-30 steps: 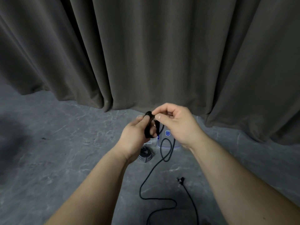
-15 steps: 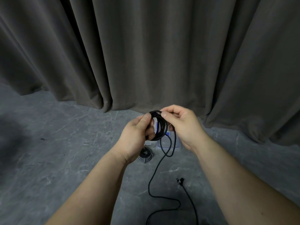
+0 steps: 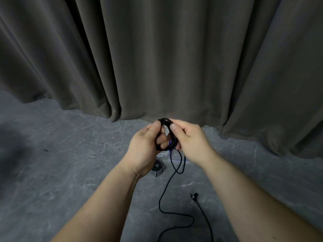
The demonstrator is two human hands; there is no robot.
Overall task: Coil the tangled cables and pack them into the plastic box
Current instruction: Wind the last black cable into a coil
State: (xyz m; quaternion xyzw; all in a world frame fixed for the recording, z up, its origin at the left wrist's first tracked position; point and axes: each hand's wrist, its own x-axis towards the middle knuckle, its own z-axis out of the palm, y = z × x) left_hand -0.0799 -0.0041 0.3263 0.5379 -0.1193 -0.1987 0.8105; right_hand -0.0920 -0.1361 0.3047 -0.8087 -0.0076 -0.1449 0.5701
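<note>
Mid-coil: both hands, left hand (image 3: 145, 147) and right hand (image 3: 190, 144), pinching black cable coil (image 3: 166, 135); next, wind in floor slack, then box (image 3: 174, 157).

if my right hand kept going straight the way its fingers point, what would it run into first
Probably the left hand: the right hand points leftward across the black coiled cable both hold, already nearly touching it. Depth is unclear.
</note>
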